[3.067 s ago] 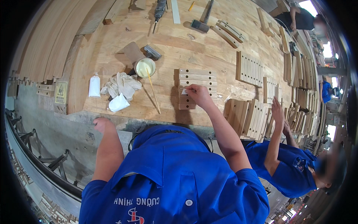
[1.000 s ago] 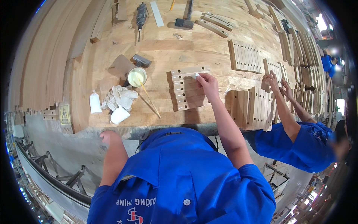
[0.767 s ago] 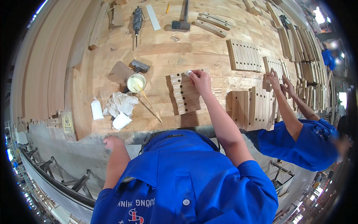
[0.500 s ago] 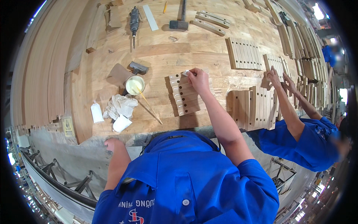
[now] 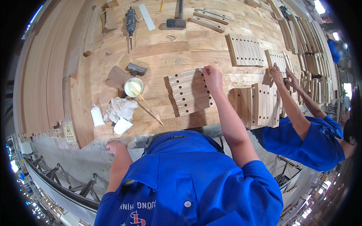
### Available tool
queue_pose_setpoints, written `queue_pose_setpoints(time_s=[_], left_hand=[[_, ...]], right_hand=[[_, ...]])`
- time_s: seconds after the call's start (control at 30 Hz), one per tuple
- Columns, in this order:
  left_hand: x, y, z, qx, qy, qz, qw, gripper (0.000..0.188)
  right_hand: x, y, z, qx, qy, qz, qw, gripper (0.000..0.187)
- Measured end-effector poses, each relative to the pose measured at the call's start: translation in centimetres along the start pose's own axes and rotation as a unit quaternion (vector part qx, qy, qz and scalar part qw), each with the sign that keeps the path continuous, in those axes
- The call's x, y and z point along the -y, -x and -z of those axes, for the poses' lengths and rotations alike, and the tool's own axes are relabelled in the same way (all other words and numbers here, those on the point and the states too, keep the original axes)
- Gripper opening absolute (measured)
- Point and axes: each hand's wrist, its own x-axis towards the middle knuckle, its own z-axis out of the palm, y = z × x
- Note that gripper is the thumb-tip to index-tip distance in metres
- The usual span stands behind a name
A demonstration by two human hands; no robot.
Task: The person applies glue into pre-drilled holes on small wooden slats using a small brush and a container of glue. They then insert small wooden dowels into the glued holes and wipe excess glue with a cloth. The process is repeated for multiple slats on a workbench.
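Observation:
My right hand (image 5: 213, 80) is closed in a pinch at the far right corner of a row of wooden slats (image 5: 192, 93). From its fingertips pokes a small white piece (image 5: 202, 70), mostly hidden by the fingers. The slats lie side by side with dark round holes near both ends. White streaks run along their left ends, and a longer one crosses the farthest slat. Down by the bench's front edge is my left hand (image 5: 112, 147); its fingers are mostly hidden.
Left of the slats stand a cup of pale paste (image 5: 134, 87) with a stick, a crumpled cloth (image 5: 120, 108) and a white bottle (image 5: 97, 116). Farther back lie a power screwdriver (image 5: 130, 22) and a hammer (image 5: 176, 23). At right, a co-worker's hands (image 5: 277, 75) touch more slats.
My right hand has moved right along the farthest slat, from its left end to its right end. A white streak now shows along that slat. My left hand has barely moved.

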Motion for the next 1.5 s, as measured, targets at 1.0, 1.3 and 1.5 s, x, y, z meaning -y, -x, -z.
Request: queue_pose_setpoints(time_s=[1.0, 1.3, 1.5], left_hand=[[0.4, -1.8, -1.2, -0.045, 0.032, 0.0, 0.998, 0.056], [0.5, -2.3, -1.7, -0.091, 0.011, 0.018, 0.996, 0.05], [0.4, -2.0, -1.7, -0.102, -0.001, 0.012, 0.995, 0.051]], right_hand=[[0.4, 2.7, 1.4, 0.001, 0.038, 0.021, 0.999, 0.016], [2.9, 5.0, -0.1, 0.126, -0.069, -0.006, 0.99, 0.018], [2.7, 5.2, -0.7, 0.12, -0.041, 0.02, 0.992, 0.014]])
